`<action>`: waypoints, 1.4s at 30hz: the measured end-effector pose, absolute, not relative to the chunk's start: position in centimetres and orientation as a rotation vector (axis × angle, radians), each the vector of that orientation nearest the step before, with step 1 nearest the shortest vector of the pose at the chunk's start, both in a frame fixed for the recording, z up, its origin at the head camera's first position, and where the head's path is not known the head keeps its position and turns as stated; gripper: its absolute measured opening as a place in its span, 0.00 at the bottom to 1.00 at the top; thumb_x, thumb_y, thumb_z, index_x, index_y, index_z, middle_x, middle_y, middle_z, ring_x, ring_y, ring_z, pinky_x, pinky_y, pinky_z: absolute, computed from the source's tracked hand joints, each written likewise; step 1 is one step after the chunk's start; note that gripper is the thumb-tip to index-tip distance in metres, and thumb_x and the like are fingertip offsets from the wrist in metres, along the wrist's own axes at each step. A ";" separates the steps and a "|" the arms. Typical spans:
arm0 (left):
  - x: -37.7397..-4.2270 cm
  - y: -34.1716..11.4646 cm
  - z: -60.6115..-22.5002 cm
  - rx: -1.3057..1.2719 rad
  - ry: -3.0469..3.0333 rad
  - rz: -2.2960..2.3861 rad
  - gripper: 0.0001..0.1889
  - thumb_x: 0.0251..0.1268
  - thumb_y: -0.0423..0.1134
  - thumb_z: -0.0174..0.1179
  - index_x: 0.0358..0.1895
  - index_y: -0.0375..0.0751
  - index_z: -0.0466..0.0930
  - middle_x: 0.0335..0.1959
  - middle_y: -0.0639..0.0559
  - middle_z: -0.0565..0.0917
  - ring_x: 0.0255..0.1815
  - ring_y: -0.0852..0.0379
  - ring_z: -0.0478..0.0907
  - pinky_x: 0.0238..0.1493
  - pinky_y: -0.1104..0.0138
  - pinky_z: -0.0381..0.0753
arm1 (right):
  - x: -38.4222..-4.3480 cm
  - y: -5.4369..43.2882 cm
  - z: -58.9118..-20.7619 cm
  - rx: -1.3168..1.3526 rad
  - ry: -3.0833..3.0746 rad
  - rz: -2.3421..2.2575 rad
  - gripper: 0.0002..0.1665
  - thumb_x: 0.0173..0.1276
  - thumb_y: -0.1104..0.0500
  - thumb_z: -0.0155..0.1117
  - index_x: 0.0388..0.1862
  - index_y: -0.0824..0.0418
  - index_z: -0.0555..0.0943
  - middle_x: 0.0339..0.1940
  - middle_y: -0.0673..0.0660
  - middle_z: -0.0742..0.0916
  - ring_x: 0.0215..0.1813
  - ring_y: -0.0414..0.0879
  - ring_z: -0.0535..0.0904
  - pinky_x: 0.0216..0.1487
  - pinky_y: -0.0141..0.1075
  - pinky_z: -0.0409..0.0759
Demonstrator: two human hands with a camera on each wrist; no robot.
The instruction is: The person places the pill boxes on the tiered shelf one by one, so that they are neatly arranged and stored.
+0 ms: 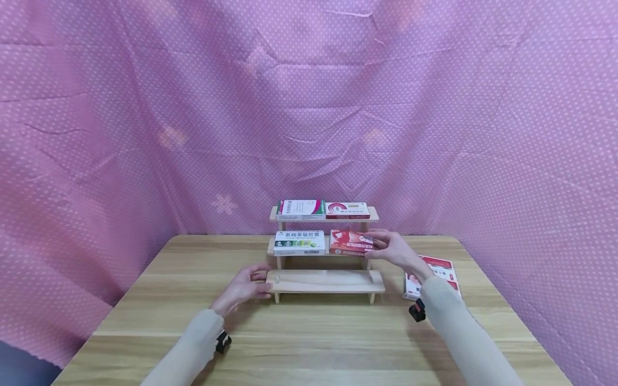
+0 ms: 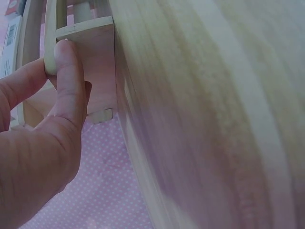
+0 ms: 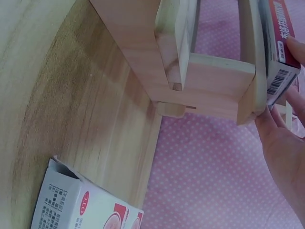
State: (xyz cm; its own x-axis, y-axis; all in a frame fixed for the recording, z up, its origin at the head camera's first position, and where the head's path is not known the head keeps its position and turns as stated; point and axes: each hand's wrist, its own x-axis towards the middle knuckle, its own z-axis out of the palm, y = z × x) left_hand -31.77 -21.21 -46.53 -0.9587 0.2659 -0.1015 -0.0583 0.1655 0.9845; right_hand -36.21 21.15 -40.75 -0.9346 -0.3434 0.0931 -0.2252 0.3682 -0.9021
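A stepped wooden display rack (image 1: 324,281) with three tiers stands on the table. My left hand (image 1: 245,288) grips the left end of its lowest tier, and in the left wrist view the thumb and fingers pinch the board's end. On the middle tier's right half lies a red medicine box (image 1: 348,242). My right hand (image 1: 397,251) holds that box by its right end, fingertips also right at the tier's edge in the right wrist view. To its left sits a white medicine box (image 1: 299,242) with a green strip, a narrow gap between them.
The top tier bears a white, green and magenta box (image 1: 301,208) and a white and red box (image 1: 347,209). More red and white boxes (image 1: 412,287) lie on the table (image 1: 318,343) at the right, partly behind my right forearm. A pink dotted cloth (image 1: 309,118) hangs behind the table.
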 end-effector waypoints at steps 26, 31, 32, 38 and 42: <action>-31.8 -21.2 -46.7 0.194 2.170 1.882 0.35 0.60 0.20 0.57 0.72 0.26 0.56 0.64 0.22 0.67 0.42 0.50 0.84 0.48 0.58 0.87 | -36.7 20.3 -40.8 -0.586 2.558 -1.589 0.38 0.59 0.62 0.73 0.69 0.66 0.71 0.72 0.70 0.68 0.72 0.65 0.66 0.70 0.49 0.70; -31.7 -21.2 -46.7 0.200 2.179 1.874 0.35 0.61 0.20 0.57 0.72 0.26 0.56 0.65 0.22 0.67 0.42 0.50 0.84 0.48 0.58 0.87 | -36.7 20.1 -40.9 -0.593 2.558 -1.600 0.38 0.60 0.62 0.72 0.69 0.67 0.70 0.73 0.71 0.67 0.72 0.65 0.66 0.70 0.49 0.70; -31.6 -21.2 -46.7 0.200 2.181 1.874 0.35 0.61 0.21 0.57 0.72 0.26 0.56 0.65 0.22 0.67 0.42 0.49 0.84 0.48 0.58 0.87 | -36.8 20.1 -40.9 -0.593 2.556 -1.604 0.38 0.60 0.63 0.72 0.68 0.67 0.70 0.73 0.71 0.67 0.72 0.65 0.66 0.70 0.49 0.70; -31.6 -21.2 -46.6 0.214 2.198 1.862 0.35 0.61 0.21 0.57 0.72 0.25 0.56 0.65 0.22 0.67 0.42 0.50 0.84 0.48 0.58 0.87 | -36.7 20.0 -41.0 -0.582 2.541 -1.622 0.37 0.60 0.63 0.72 0.68 0.65 0.71 0.73 0.69 0.67 0.73 0.65 0.65 0.70 0.50 0.69; -31.6 -21.2 -46.6 0.218 2.203 1.862 0.35 0.61 0.21 0.57 0.71 0.24 0.56 0.64 0.22 0.67 0.42 0.50 0.84 0.47 0.58 0.87 | -36.7 20.0 -41.1 -0.588 2.535 -1.625 0.37 0.60 0.63 0.72 0.69 0.65 0.71 0.73 0.69 0.67 0.73 0.65 0.64 0.70 0.50 0.69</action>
